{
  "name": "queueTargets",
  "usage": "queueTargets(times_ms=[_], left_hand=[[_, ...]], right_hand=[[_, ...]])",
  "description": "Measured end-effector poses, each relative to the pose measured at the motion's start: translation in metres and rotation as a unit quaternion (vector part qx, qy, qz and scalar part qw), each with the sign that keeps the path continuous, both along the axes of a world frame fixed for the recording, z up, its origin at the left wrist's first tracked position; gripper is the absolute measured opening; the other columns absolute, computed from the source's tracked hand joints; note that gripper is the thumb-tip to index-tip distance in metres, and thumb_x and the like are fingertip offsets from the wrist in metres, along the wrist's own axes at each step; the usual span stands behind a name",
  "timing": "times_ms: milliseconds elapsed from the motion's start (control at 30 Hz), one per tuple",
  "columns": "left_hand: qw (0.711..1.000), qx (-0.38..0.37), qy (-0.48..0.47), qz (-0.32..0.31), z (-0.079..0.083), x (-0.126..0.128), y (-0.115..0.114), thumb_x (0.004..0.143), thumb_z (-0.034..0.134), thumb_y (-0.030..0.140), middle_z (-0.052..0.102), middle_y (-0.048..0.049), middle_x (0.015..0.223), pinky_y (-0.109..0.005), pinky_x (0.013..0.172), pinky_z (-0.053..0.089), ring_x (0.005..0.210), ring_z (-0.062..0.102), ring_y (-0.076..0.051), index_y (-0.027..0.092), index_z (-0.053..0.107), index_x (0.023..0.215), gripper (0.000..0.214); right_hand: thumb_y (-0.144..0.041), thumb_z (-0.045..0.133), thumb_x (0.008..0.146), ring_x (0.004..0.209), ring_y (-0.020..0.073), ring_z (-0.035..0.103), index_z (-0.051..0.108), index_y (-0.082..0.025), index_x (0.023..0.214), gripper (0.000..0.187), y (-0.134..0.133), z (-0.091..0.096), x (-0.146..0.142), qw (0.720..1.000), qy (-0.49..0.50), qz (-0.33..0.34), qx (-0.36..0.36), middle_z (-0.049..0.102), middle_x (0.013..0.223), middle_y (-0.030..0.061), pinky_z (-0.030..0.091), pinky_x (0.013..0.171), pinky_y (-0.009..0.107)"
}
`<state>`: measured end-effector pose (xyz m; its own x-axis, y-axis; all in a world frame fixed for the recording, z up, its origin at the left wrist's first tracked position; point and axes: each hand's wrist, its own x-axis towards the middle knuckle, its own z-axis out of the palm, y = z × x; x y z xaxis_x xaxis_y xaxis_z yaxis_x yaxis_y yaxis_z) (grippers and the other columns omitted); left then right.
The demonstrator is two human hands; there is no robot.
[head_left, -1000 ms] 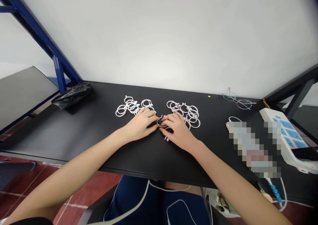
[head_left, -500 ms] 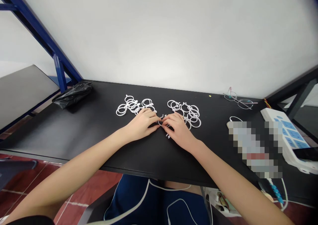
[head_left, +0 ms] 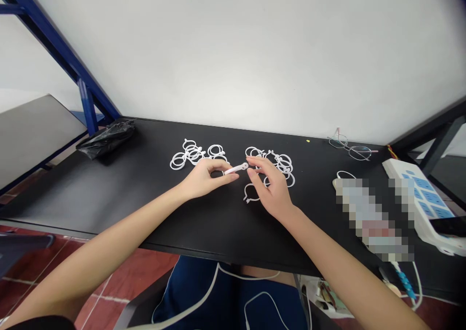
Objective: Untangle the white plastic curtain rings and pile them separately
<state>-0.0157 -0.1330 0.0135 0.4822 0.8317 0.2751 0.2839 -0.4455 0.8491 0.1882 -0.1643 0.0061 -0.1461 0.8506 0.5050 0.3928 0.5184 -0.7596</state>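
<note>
Between the thumb and fingers of my left hand (head_left: 204,177) is a white plastic ring (head_left: 236,169), tilted almost edge-on, its knobbed end pointing right. My right hand (head_left: 272,187) is close to that end, thumb and fingers apart, with nothing visible in them. Behind my left hand lies a loose pile of similar white rings (head_left: 192,154). Another pile of white rings (head_left: 284,163) sits behind my right hand, which covers part of it. One open ring (head_left: 247,192) with small knobs at its ends lies on the table just left of my right hand.
The black table (head_left: 204,228) meets a white wall. A black plastic bag (head_left: 107,140) lies at the far left. On the right are eyeglasses (head_left: 349,146), a pixelated object (head_left: 374,218) with a cable, and a white power strip (head_left: 424,199).
My hands were together at the table; now they are slightly apart. The ring is raised and tilted in my left hand, and my right hand has opened and shifted right.
</note>
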Motion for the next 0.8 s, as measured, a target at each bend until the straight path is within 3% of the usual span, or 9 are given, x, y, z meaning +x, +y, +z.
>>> queueTargets(times_ms=[133,267,467,667,800], left_hand=[[0.996,-0.065,-0.054,-0.034,0.0041,-0.0012,0.0008,0.083,0.067,0.044,0.067,-0.0042,0.076,-0.027,0.065,0.048,0.07,0.061,-0.014,0.014,0.07,0.082,0.031],[0.994,-0.065,-0.076,-0.047,0.0047,-0.0003,-0.0009,0.084,0.064,0.046,0.067,-0.0061,0.078,-0.027,0.063,0.047,0.069,0.059,-0.014,0.012,0.071,0.082,0.035],[0.989,-0.107,-0.092,-0.046,0.0003,0.0028,-0.0028,0.081,0.07,0.041,0.063,-0.003,0.072,-0.023,0.057,0.045,0.063,0.055,-0.011,0.012,0.068,0.083,0.029],[0.97,-0.17,-0.165,-0.051,-0.0003,0.0031,-0.0031,0.073,0.08,0.027,0.065,-0.0028,0.091,-0.026,0.078,0.052,0.083,0.062,-0.012,0.016,0.064,0.102,0.035],[0.966,-0.188,-0.172,-0.052,-0.0012,0.0027,-0.0016,0.071,0.081,0.026,0.064,-0.0032,0.088,-0.027,0.08,0.052,0.082,0.061,-0.012,0.014,0.069,0.096,0.03]], right_hand=[[-0.04,0.059,0.091,0.089,0.0188,0.068,0.07,-0.023,0.101,0.022,0.0005,0.0038,-0.0011,0.981,0.122,0.067,-0.134,0.071,0.097,0.0052,0.059,0.068,0.031],[-0.043,0.072,0.079,0.067,0.0144,0.065,0.072,-0.02,0.087,0.024,0.0023,0.0062,-0.0039,0.946,0.216,0.103,-0.22,0.07,0.078,0.0028,0.052,0.044,0.022],[-0.042,0.077,0.073,0.052,0.0096,0.057,0.073,-0.018,0.076,0.024,0.0033,0.0097,-0.0047,0.942,0.227,0.083,-0.233,0.064,0.063,-0.0004,0.049,0.041,0.02],[-0.039,0.076,0.076,0.049,0.0077,0.054,0.074,-0.018,0.076,0.021,0.0028,0.0109,-0.003,0.943,0.219,0.101,-0.227,0.062,0.061,-0.0015,0.05,0.045,0.021],[-0.036,0.077,0.075,0.055,0.0089,0.056,0.075,-0.02,0.078,0.017,0.0031,0.007,-0.0031,0.952,0.214,0.089,-0.199,0.062,0.064,-0.001,0.05,0.046,0.021]])
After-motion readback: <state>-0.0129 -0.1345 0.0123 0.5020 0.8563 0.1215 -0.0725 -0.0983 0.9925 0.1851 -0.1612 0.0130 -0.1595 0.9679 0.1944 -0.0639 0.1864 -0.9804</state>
